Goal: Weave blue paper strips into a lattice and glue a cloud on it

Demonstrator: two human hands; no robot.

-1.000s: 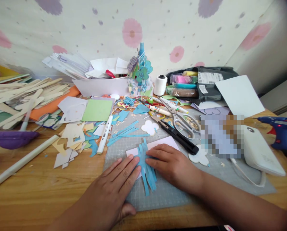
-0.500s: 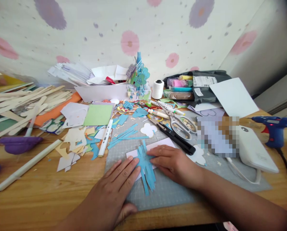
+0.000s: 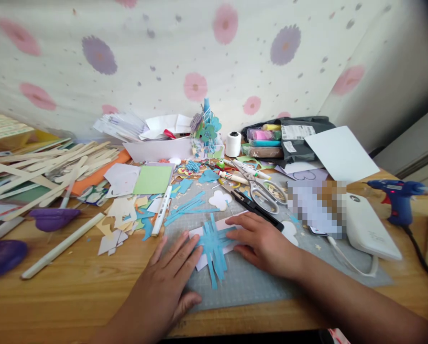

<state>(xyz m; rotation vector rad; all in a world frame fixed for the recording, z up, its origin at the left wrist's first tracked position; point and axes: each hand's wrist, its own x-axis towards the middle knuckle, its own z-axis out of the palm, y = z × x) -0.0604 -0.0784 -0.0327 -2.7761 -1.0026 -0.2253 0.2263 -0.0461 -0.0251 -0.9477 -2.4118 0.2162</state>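
Note:
Blue paper strips (image 3: pixel 214 251) lie crossed over one another on a pale paper card (image 3: pixel 202 262), which rests on the grey cutting mat (image 3: pixel 242 291). My left hand (image 3: pixel 167 277) lies flat with its fingers spread, the fingertips at the left ends of the strips. From the other side my right hand (image 3: pixel 262 241) reaches in, fingers stretched and slightly bent, touching the right ends of the strips. Loose blue strips (image 3: pixel 185 209) and a white cloud-shaped cutout (image 3: pixel 220 200) lie just beyond. A black utility knife (image 3: pixel 257 210) sits behind my right hand.
Scissors (image 3: pixel 264 193) lie beyond the knife. At the right are a white power bank (image 3: pixel 371 229) with a cable and a blue glue gun (image 3: pixel 400 196). Paper scraps (image 3: pixel 122 215), a marker (image 3: pixel 161 210), a white stick (image 3: pixel 63 246) and wooden craft sticks (image 3: pixel 66 162) spread to the left.
The view has tilted up and shifted left. My left fingers have drawn back a little from the strips' middle, and my right fingers have spread and lifted slightly.

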